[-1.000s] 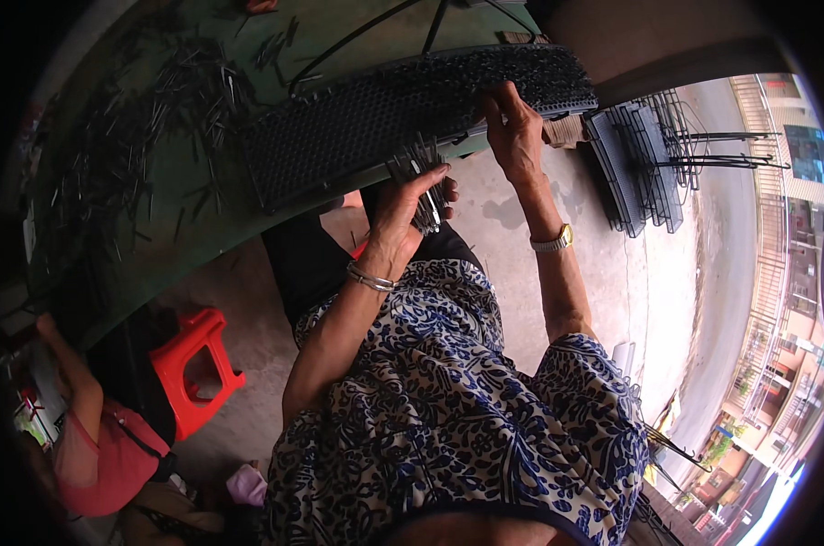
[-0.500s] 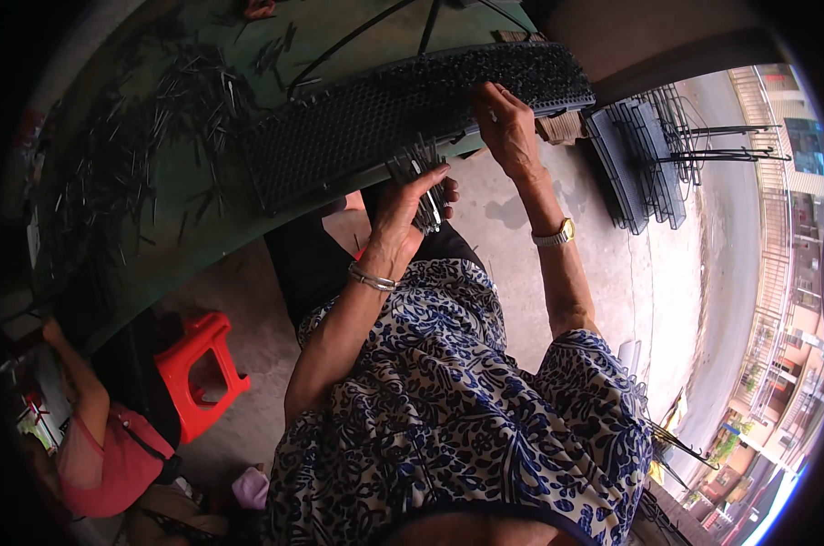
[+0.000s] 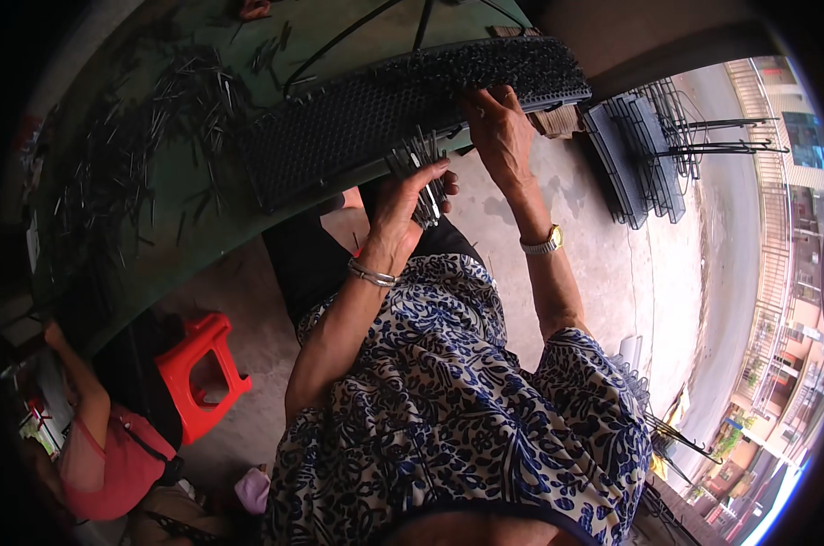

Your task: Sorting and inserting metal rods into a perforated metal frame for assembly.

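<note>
A long black perforated tray lies slanted along the near edge of the green table. Its left part shows bare rows of small holes, while many short dark pieces crowd the right part. My left hand is closed round a bundle of thin dark and silvery strips, just on my side of the tray. My right hand has its fingers pinched together over the tray's near side, by the border of the crowded part. Anything between those fingertips is too small or hidden to make out.
Loose thin strips lie scattered over the green table. Dark bent rods stand behind the tray. Stacked black trays and wire racks are at the right. Lower left, a red plastic stool stands near a person in pink.
My right hand has shifted slightly left and down along the tray, its wrist a little lower. The left hand keeps its bundle almost in place.
</note>
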Motion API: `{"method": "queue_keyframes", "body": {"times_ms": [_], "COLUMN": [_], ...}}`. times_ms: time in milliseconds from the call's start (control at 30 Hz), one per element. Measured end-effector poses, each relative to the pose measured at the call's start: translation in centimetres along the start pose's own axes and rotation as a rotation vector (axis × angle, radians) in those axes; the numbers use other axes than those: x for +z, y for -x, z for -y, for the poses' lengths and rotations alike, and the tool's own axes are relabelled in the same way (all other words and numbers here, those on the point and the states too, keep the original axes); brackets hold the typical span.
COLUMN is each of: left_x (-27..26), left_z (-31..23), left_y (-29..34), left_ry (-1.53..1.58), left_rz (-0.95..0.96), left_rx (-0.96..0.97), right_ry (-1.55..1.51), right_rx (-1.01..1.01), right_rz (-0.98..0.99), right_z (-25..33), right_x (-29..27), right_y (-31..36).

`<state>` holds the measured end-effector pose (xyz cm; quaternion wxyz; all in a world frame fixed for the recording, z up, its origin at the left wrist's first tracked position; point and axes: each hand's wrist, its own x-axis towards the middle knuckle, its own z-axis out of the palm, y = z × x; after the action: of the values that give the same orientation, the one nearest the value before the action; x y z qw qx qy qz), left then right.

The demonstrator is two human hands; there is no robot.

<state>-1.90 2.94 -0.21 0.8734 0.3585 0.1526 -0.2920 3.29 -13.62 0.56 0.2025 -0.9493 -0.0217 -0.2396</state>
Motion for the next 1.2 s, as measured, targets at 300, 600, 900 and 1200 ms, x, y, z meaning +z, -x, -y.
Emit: {"method": "queue_keyframes", "body": {"times_ms": [300,600,900,1200], "left_x": [-0.3,0.3,0.3,0.3], "left_z": [0.1,0.1,0.2,0.5], "left_y": [0.1,-0.4,-0.7,-0.4], "left_ry": [-0.030,0.004,-0.073,-0.082], "left_rz": [0.002,-0.026,0.006,0.016], "left_rx": [0.064,-0.058,0.034,0.024], "right_ry": [-0.745,-0.440,-0.168,0.057], "right_rx": [0.158,0.243,0.046,0.035], "right_rz": [0.628,-0.074,-0.162,-0.010], "right_z": [1.6,1.8,-1.6,-0.5], "right_x": [-4.1,-4.3,0.5,-0.9], "right_y": [2.1,0.9,0.1,-0.1]}}
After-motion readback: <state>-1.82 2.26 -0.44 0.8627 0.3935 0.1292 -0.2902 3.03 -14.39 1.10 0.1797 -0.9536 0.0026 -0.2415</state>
